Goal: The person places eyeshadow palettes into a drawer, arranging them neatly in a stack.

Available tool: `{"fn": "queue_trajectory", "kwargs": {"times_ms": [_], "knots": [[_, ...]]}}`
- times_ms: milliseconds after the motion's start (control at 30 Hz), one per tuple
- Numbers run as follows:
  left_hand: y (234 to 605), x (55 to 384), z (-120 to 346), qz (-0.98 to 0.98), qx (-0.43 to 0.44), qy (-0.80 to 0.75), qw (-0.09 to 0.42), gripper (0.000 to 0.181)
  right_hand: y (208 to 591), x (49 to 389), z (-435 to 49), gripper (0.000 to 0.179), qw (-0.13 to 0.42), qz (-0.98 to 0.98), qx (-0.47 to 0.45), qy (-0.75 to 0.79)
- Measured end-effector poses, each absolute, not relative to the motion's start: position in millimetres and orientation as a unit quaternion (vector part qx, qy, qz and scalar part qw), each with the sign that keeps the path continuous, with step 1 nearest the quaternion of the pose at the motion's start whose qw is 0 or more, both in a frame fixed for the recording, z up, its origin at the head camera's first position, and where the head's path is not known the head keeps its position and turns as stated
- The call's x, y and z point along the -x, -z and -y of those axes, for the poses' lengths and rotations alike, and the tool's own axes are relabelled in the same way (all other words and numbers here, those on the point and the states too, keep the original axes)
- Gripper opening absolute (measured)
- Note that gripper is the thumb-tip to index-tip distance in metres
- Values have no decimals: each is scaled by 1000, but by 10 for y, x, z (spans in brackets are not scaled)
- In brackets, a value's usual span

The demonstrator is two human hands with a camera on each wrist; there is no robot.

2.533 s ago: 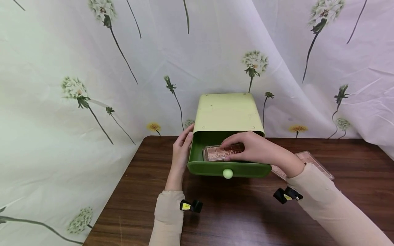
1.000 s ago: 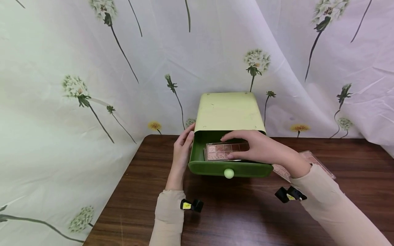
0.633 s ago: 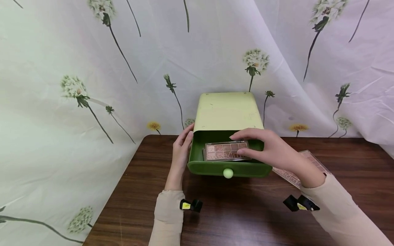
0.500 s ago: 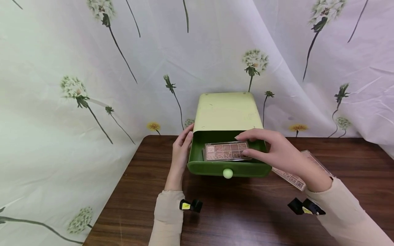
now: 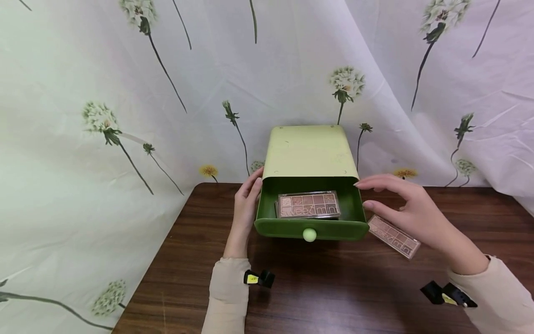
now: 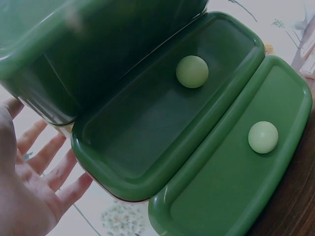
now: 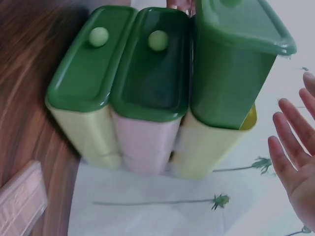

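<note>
An eyeshadow palette with a clear lid [image 5: 308, 205] lies in the pulled-out green top drawer [image 5: 275, 227], and the edge of another thing shows beneath its left end. My left hand [image 5: 244, 208] rests along the left side of the pale yellow-green drawer cabinet [image 5: 309, 150]; in the left wrist view its fingers are straight. To the right of the drawer, my right hand [image 5: 410, 213] is in the air, thumb and fingers apart, holding nothing. Below it on the table lies a second eyeshadow palette [image 5: 394, 237].
Two more green drawers, the middle one [image 6: 147, 128] and the bottom one [image 6: 211, 182], sit closed under the top one, each with a round knob. The cabinet stands on a dark wooden table [image 5: 200, 260] before a dandelion-print cloth [image 5: 175, 74].
My right hand has let go of the eyeshadow palette in the drawer and moved out to the right. My left hand has stayed at the cabinet's side.
</note>
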State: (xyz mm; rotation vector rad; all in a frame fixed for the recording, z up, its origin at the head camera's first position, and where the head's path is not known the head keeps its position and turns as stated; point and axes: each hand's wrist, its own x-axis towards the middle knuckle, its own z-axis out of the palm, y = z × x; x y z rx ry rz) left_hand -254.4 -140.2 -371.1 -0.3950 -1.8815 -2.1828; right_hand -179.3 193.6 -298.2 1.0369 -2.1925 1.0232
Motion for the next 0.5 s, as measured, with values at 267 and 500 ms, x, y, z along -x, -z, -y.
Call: {"fn": "queue_trajectory", "kwargs": {"times_ms": [267, 500], "knots": [[3723, 2548, 1407, 642, 138, 746, 116, 43, 3124, 1756, -2159, 49, 241, 837, -324, -370], [3721, 2549, 1408, 643, 136, 745, 118, 43, 3278, 1768, -2278, 45, 218, 857, -286, -368]]}}
